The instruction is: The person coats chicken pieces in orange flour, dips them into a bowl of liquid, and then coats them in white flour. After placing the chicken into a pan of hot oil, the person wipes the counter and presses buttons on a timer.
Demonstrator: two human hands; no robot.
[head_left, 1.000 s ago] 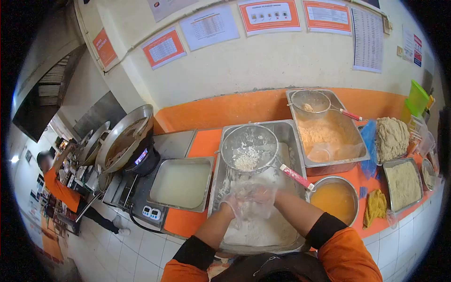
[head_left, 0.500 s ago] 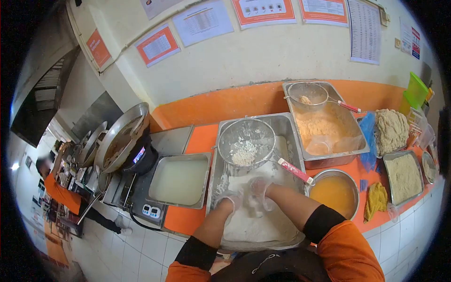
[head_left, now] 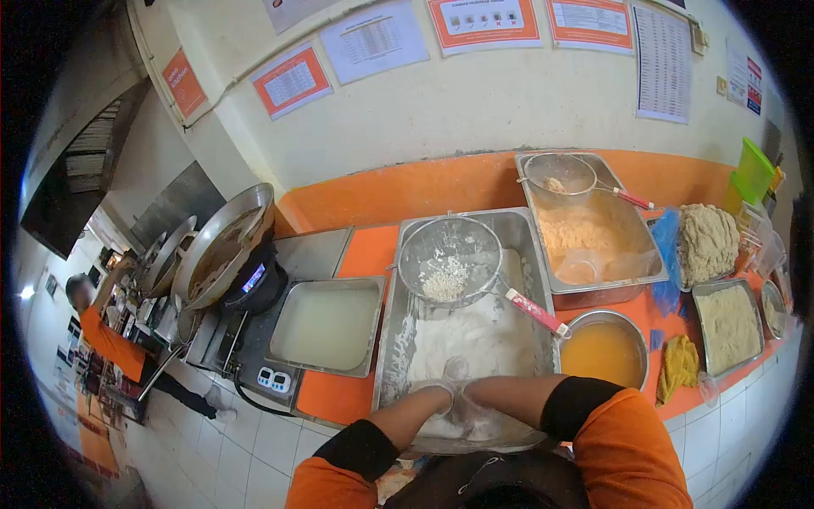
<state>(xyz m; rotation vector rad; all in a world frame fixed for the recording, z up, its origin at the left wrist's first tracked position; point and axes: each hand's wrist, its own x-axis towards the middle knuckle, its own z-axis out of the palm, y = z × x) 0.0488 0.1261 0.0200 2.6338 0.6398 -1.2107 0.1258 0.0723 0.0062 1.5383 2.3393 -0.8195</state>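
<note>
Both hands wear clear plastic gloves and are low in a deep metal tray of white flour. My left hand and my right hand are close together and overlap near the tray's front, touching the flour. Their fingers are blurred and partly buried, so I cannot make out whether they hold anything. Over the tray's far half rests a wire strainer with a red handle, holding white crumbs.
Left of the flour stands a tray of cloudy liquid, then a large wok. To the right are a bowl of orange liquid, a tray of orange-tinted flour, a yellow cloth and a tray of pale crumbs. Another person stands far left.
My hands have drawn closer together and moved toward the tray's near edge. The flour in the middle now shows heaped where they were. The strainer has stayed on the tray.
</note>
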